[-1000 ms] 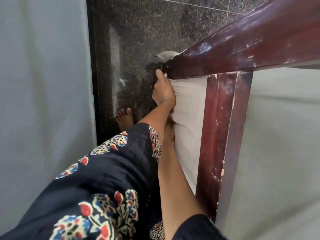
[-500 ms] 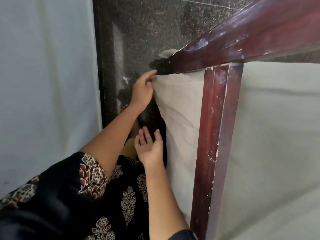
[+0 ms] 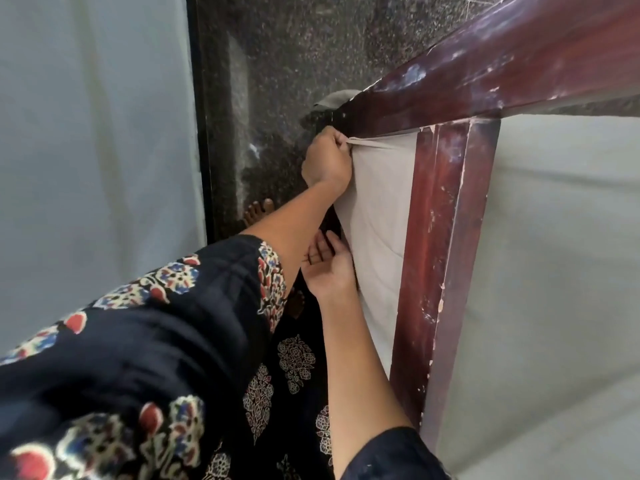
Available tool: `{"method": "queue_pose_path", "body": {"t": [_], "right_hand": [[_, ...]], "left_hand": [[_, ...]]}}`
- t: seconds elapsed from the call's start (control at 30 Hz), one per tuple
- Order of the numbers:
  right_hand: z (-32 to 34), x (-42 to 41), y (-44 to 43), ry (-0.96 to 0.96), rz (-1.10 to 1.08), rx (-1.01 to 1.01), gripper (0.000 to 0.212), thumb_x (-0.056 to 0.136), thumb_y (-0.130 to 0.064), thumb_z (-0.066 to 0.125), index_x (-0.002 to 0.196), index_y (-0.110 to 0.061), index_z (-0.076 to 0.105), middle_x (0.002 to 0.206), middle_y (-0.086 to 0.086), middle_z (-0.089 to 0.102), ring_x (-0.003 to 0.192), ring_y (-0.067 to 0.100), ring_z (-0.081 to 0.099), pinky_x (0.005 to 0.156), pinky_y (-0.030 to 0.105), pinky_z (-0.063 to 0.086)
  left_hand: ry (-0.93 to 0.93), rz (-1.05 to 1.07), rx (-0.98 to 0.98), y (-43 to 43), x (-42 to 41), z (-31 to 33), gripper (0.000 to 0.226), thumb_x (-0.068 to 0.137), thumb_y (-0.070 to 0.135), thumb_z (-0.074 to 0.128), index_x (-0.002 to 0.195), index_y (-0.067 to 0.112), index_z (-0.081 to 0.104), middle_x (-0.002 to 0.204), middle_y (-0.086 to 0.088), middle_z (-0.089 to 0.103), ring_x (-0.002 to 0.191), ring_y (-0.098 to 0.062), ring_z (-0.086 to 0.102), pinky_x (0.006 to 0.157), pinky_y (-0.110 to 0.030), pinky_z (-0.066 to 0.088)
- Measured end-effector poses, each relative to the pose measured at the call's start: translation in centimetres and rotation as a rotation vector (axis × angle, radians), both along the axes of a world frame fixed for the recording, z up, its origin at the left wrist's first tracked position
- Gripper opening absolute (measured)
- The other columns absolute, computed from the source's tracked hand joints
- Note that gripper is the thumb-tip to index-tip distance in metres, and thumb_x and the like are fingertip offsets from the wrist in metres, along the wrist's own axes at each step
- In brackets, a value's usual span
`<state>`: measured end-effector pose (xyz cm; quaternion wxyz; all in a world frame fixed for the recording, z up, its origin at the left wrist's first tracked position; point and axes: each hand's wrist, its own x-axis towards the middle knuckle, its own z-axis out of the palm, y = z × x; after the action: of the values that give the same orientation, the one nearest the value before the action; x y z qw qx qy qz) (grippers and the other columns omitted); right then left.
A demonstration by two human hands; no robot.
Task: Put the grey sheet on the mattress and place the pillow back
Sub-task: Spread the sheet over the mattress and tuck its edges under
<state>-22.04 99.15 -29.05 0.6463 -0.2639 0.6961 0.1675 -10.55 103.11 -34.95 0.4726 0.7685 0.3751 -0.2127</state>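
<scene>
The grey sheet (image 3: 561,258) covers the mattress on the right, and a flap of it (image 3: 377,209) hangs down over the outside of the red wooden bed frame (image 3: 440,244). My left hand (image 3: 327,161) grips the flap's upper corner, bunched just under the frame's corner. My right hand (image 3: 327,268) is lower down, palm up with fingers relaxed, its fingertips behind the flap's edge. No pillow is in view.
A dark speckled stone floor (image 3: 277,57) runs between the bed and a pale wall or curtain (image 3: 93,150) on the left. My bare foot (image 3: 259,211) stands on the floor in this narrow gap. A scrap of grey cloth (image 3: 334,98) pokes out past the frame's corner.
My left hand went from flat fingers at the flap's top edge to a closed grip on its corner. My right hand stayed low, palm up, close to the hanging flap.
</scene>
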Motion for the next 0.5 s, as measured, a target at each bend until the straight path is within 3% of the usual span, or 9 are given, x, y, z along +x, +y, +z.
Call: {"method": "queue_pose_path", "body": {"t": [0.07, 0.17, 0.27, 0.33, 0.43, 0.5], "right_hand": [[0.3, -0.5, 0.9, 0.029, 0.103, -0.023, 0.012, 0.099, -0.018, 0.045, 0.102, -0.013, 0.055, 0.092, 0.009, 0.062, 0.082, 0.020, 0.059, 0.090, 0.035, 0.046], [0.7, -2.9, 2.2, 0.011, 0.404, -0.088, 0.030, 0.097, -0.016, 0.044, 0.123, -0.008, 0.054, 0.108, 0.014, 0.065, 0.091, 0.027, 0.065, 0.089, 0.035, 0.051], [3.4, -6.2, 2.6, -0.097, 0.880, -0.467, 0.029, 0.094, -0.005, 0.048, 0.121, -0.009, 0.059, 0.115, 0.006, 0.063, 0.094, 0.015, 0.061, 0.079, 0.018, 0.049], [5.7, -9.3, 2.4, -0.240, 1.151, -0.653, 0.029, 0.090, -0.001, 0.053, 0.115, -0.011, 0.063, 0.112, -0.001, 0.062, 0.100, 0.013, 0.058, 0.086, 0.022, 0.049], [7.6, -13.4, 0.9, -0.231, 1.177, -0.776, 0.028, 0.084, 0.006, 0.057, 0.104, -0.010, 0.067, 0.103, -0.004, 0.061, 0.100, 0.018, 0.059, 0.088, 0.042, 0.050], [8.1, -14.5, -0.5, -0.108, 1.118, -0.807, 0.032, 0.085, 0.007, 0.054, 0.109, -0.008, 0.066, 0.107, 0.002, 0.064, 0.102, 0.020, 0.060, 0.092, 0.040, 0.049]], "left_hand": [[0.037, 0.023, 0.023, -0.2, 0.4, 0.3, 0.010, 0.096, 0.020, 0.047, 0.090, 0.023, 0.054, 0.107, 0.002, 0.064, 0.101, -0.020, 0.058, 0.092, -0.038, 0.044], [0.096, 0.077, -0.036, 0.4, 1.4, 0.4, 0.011, 0.095, 0.020, 0.045, 0.091, 0.024, 0.056, 0.113, 0.001, 0.063, 0.108, -0.020, 0.056, 0.101, -0.038, 0.037], [0.019, 0.128, -0.167, 1.7, 1.0, 1.0, 0.006, 0.087, 0.025, 0.060, 0.090, 0.027, 0.056, 0.109, 0.003, 0.064, 0.110, -0.020, 0.057, 0.104, -0.039, 0.038], [-0.003, 0.183, -0.234, 2.6, -2.5, 0.0, 0.032, 0.085, 0.033, 0.064, 0.113, 0.022, 0.056, 0.119, -0.001, 0.060, 0.115, -0.019, 0.054, 0.104, -0.037, 0.039], [0.203, 0.235, -0.179, 2.0, -10.8, -3.5, 0.051, 0.087, 0.054, 0.042, 0.132, 0.030, 0.047, 0.138, -0.004, 0.050, 0.128, -0.025, 0.045, 0.108, -0.044, 0.036], [0.326, 0.276, -0.364, -0.1, -14.8, -1.7, 0.043, 0.095, 0.037, 0.041, 0.136, 0.026, 0.046, 0.138, -0.007, 0.050, 0.127, -0.029, 0.047, 0.107, -0.046, 0.037]]}}
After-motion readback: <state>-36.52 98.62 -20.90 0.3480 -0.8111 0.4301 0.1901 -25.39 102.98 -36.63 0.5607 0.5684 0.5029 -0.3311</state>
